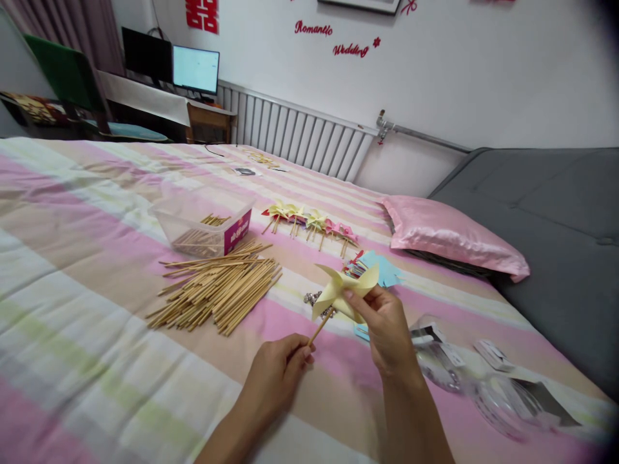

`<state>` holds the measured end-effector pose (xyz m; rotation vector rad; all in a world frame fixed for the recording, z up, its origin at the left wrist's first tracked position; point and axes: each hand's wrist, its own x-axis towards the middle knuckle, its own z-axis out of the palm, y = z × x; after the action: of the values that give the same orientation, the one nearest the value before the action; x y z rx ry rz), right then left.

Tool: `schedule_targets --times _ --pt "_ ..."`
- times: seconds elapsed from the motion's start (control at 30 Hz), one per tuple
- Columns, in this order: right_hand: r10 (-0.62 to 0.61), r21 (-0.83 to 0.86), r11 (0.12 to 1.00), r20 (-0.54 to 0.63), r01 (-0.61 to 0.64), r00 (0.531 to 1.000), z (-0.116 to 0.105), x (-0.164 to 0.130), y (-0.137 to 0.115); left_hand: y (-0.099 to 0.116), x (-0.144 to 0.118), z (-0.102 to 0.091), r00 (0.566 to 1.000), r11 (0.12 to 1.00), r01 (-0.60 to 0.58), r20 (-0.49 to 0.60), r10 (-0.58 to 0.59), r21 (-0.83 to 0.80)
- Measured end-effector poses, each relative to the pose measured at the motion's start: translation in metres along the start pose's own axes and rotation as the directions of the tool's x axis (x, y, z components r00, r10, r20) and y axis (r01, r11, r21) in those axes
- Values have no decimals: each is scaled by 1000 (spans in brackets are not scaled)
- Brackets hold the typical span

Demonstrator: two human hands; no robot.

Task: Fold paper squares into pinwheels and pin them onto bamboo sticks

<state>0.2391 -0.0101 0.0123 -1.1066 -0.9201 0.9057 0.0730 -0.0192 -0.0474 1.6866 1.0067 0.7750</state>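
Note:
My right hand (387, 328) pinches the folded blades of a pale yellow paper pinwheel (344, 290) above the striped bedspread. My left hand (280, 374) grips the lower end of its thin wooden stick (320, 330), which slants up to the pinwheel's centre. A small shiny metal piece (312, 298) shows just behind the pinwheel's left edge. Both hands hover over the bed, near its front middle.
A heap of wooden sticks (217, 290) lies to the left, with a clear plastic box (203, 225) behind it. A row of finished pinwheels (312, 222), blue paper cutouts (382, 267), a pink pillow (449, 235) and clear plastic bags (464, 370) lie around.

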Motion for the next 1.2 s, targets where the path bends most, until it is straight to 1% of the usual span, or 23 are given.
schedule_targets --times 0.13,0.23,0.3,0.43,0.5,0.57,0.73,0.9,1.2 --pt "-5 -6 1000 -25 5 1000 0 0 -3 -5 1 2 999 992 39 -1 -40 -117" --pt "4 -40 999 -87 -8 996 -1 2 -3 -6 2 1 996 971 81 -2 -84 -225" --pt "-14 -66 998 -141 5 990 -2 3 -3 -6 3 0 994 955 103 -1 -107 -277" --pt "-150 -88 987 -247 132 957 0 3 0 -4 3 -2 990 932 129 -7 -140 -339" --pt "-218 -105 975 -257 198 941 1 3 1 -5 3 -2 986 917 149 -16 -167 -370" --pt "-251 -113 967 -242 230 937 1 2 1 -6 3 -1 982 902 164 -23 -189 -399" --pt "-241 -117 968 -206 220 948 1 1 2 -4 3 -1 984 909 149 -33 -176 -390" --pt "-246 -134 966 -195 223 949 1 2 2 -3 4 -2 989 926 125 -29 -145 -356" --pt "-247 -153 964 -193 220 950 1 1 1 -5 2 -2 992 947 113 -25 -126 -301"
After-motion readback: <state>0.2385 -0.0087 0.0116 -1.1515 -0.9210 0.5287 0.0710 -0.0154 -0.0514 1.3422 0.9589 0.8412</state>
